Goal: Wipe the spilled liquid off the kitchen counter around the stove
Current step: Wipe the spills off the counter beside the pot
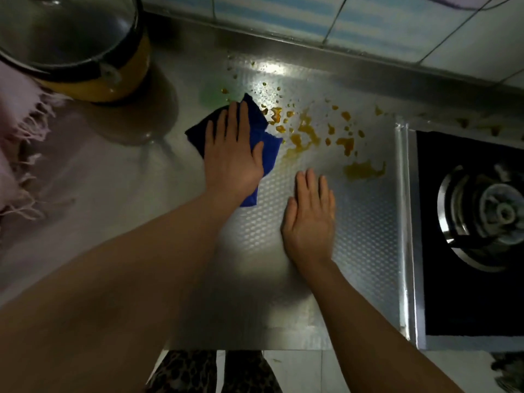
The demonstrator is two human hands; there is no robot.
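Note:
A dark blue cloth (269, 148) lies flat on the embossed steel counter (363, 222). My left hand (231, 154) presses on it with straight fingers. Orange-brown spilled liquid (306, 131) is spattered in drops and patches just right of the cloth, with a larger smear (364, 170) close to the stove edge. My right hand (310, 217) lies flat on the bare counter, palm down, below the spill and apart from the cloth. The black glass stove (467, 307) with its burner (493, 214) sits at the right.
A yellow cooker with a glass lid (71, 38) stands at the back left. A pink fringed cloth (17, 143) lies at the left edge. The tiled wall (368, 21) runs along the back. The counter's front edge (255, 348) is near my legs.

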